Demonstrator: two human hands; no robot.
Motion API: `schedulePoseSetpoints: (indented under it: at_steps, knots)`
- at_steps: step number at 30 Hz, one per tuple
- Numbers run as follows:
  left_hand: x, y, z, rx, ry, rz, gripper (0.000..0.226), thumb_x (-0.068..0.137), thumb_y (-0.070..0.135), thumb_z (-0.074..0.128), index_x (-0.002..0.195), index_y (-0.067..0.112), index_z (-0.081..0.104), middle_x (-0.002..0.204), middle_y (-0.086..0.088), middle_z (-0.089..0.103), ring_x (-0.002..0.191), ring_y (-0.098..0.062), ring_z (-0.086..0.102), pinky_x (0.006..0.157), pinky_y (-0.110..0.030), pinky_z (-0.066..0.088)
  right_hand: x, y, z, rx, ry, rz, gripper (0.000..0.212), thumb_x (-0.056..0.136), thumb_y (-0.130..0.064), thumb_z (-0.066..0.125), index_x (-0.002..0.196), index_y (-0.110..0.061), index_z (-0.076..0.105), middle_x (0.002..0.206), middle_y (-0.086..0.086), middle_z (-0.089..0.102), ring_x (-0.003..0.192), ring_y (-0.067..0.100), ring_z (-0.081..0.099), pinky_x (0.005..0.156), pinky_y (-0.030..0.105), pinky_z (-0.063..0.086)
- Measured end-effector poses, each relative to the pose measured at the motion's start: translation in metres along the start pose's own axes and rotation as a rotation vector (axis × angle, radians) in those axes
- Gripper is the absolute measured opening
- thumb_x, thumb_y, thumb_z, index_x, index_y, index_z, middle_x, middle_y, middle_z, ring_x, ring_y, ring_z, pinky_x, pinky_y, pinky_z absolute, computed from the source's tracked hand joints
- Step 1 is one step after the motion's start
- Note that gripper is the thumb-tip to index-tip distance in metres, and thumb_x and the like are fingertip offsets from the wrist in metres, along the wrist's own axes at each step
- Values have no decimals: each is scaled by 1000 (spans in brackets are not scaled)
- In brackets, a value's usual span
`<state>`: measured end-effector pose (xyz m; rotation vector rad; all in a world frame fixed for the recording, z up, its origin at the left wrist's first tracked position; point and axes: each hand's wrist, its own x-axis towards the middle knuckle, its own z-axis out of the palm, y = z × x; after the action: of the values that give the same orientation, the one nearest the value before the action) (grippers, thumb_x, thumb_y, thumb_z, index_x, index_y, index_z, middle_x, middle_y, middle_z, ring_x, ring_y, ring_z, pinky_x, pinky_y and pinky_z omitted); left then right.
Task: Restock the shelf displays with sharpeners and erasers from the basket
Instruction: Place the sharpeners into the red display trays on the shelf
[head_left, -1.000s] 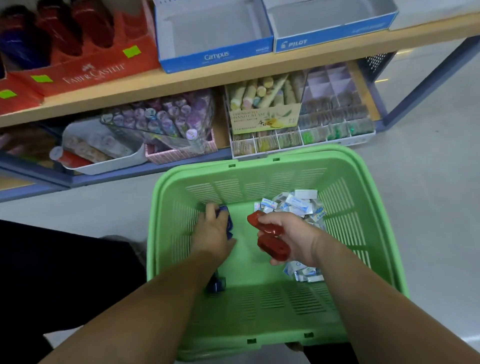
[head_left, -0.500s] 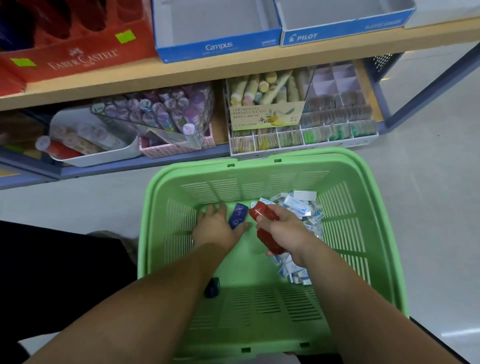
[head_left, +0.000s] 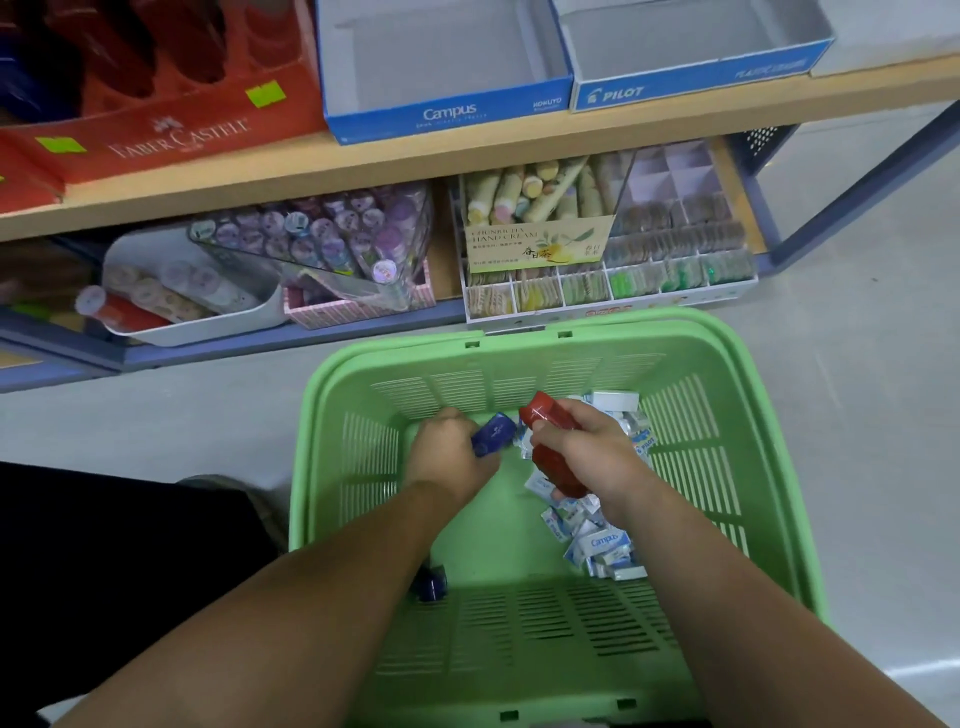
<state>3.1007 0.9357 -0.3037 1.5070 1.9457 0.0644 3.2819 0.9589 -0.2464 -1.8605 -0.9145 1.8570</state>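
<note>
a: both hands are down inside the green basket (head_left: 769, 525), which sits on the floor in front of the low shelf (head_left: 467, 150). the left hand (head_left: 449, 457) is closed around a blue sharpener (head_left: 493, 435); the right hand (head_left: 597, 457) is clenched on a clutch of red sharpeners (head_left: 556, 447).

b: why sorted by colour?

a: likely so each handful can go straight to its own place in the red faber-castell display (head_left: 171, 135) above. that is a judgement, not something shown.

b: and the erasers?

a: still in the basket, a loose heap of white-and-blue wrapped erasers (head_left: 597, 545) under and beside the right wrist. the campus box (head_left: 447, 111) and pilot box (head_left: 691, 85) on the upper shelf look empty, presumably awaiting them.

b: the pose?

a: forearms reach forward and converge, knuckles up, the two hands nearly touching near the basket's far wall. one more blue sharpener (head_left: 431, 582) lies on the basket floor beside the left forearm, not yet picked up.
</note>
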Motion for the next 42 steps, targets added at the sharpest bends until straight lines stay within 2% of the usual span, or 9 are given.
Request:
schedulePoseSetpoints:
  at_steps: [4, 10, 14, 18, 24, 28, 32, 36, 42]
  knots:
    - [-19, 28, -22, -185, 39, -54, 31, 73, 47, 78, 67, 17, 72, 58, 1, 66, 53, -13, 64, 47, -27, 50, -6, -16, 3, -11, 41, -42, 8, 94, -19, 68, 99, -26, 69, 95, 10, 74, 76, 25, 69, 55, 36, 56]
    - [-55, 30, -89, -161, 131, -13, 35, 70, 62, 73, 74, 27, 74, 65, 8, 71, 60, -6, 67, 56, -29, 58, -35, -51, 17, 13, -140, -94, 17, 90, -22, 73, 107, -24, 72, 103, 19, 75, 79, 28, 72, 55, 36, 53]
    - [-78, 19, -140, -173, 166, 79, 20, 74, 49, 76, 80, 30, 72, 67, 10, 69, 62, -7, 65, 60, -32, 58, -65, -89, 32, -82, -192, -171, 28, 84, -34, 82, 110, -29, 72, 106, 9, 76, 95, 28, 73, 59, 33, 54]
    - [-97, 12, -203, -212, 142, 126, 23, 73, 47, 82, 84, 28, 74, 67, 6, 72, 59, -9, 68, 57, -32, 59, -95, -130, 59, -98, -190, -280, 32, 79, -37, 86, 108, -29, 74, 94, 3, 78, 80, 21, 73, 50, 30, 47]
    - [-122, 9, -303, -688, 127, 216, 27, 80, 16, 87, 103, 21, 75, 81, -10, 72, 48, -17, 64, 46, -31, 56, -135, -189, 102, -86, -190, -455, 23, 89, -40, 77, 108, -29, 69, 89, 6, 76, 78, 24, 74, 48, 31, 48]
    - [-125, 6, -353, -863, 163, 286, 27, 92, 13, 75, 119, 19, 73, 83, -2, 69, 50, -9, 65, 45, -24, 53, -151, -223, 136, 26, -182, -503, 29, 90, -43, 75, 113, -29, 68, 96, 9, 77, 76, 24, 73, 48, 30, 48]
    - [-104, -13, -395, -762, 252, 270, 34, 91, 17, 77, 123, 26, 72, 95, -5, 75, 64, -20, 72, 63, -43, 64, -156, -250, 163, 57, -185, -538, 25, 90, -38, 76, 111, -25, 69, 93, 12, 76, 71, 21, 71, 46, 28, 47]
    - [-70, -34, -443, -522, 406, 242, 28, 85, 22, 83, 105, 29, 63, 97, 0, 67, 65, -23, 72, 52, -38, 60, -149, -266, 178, 24, -156, -532, 18, 94, -36, 73, 106, -24, 68, 106, 11, 75, 80, 27, 71, 49, 31, 49]
    - [-26, -49, -447, -85, 484, 269, 26, 90, 37, 72, 114, 39, 62, 103, 17, 65, 93, -12, 65, 81, -33, 57, -136, -273, 187, 4, -275, -432, 20, 104, -30, 58, 119, -19, 62, 112, 12, 75, 91, 28, 70, 53, 34, 52]
